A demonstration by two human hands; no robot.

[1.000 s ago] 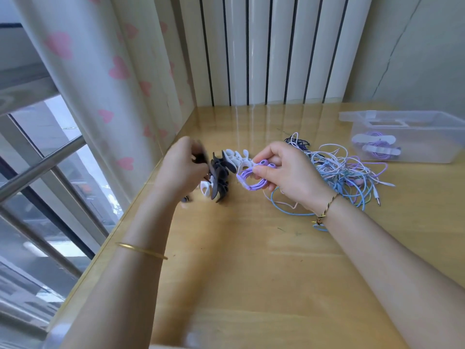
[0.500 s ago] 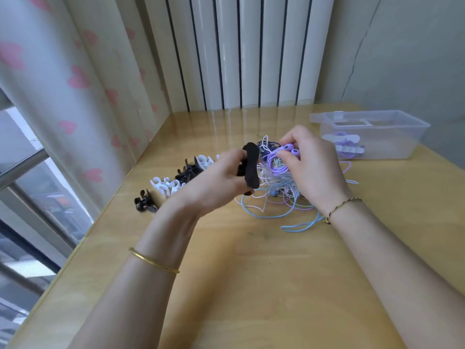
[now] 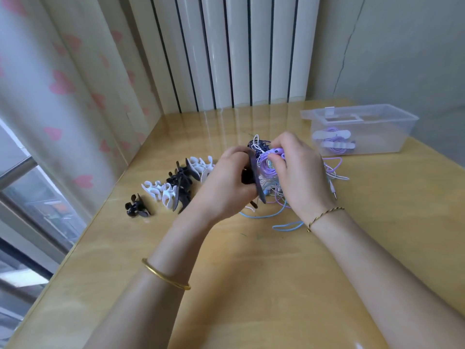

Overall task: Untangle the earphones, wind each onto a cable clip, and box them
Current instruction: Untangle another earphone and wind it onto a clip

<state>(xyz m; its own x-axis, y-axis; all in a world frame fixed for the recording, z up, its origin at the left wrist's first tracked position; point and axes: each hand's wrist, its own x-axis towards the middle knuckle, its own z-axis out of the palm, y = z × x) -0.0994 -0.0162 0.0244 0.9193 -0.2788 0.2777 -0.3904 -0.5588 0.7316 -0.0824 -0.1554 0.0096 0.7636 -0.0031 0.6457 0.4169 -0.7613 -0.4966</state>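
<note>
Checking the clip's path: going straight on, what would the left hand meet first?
Probably the purple coil in the right hand, just past the left hand's black clip; depth is unclear.

The right hand (image 3: 299,172) hides much of the earphone tangle (image 3: 259,146).

The counter (image 3: 251,273) is yellow-brown wood with soft streaks. The curtain (image 3: 63,84) is white with pink hearts. The wall panels (image 3: 239,51) are white with thin dark lines between them. The held clip (image 3: 254,172) is black, and the coiled earphones (image 3: 265,165) next to it are purple. The cable pile (image 3: 259,144) is light blue, white, purple and dark blue. The loose clips (image 3: 161,191) are some white, some black. The box (image 3: 392,137) is clear. The boxed earphones (image 3: 336,148) are purple, on white boxed clips (image 3: 331,134). The bangle (image 3: 166,275) is gold, and the thin bracelet (image 3: 324,214) is gold too.
</note>
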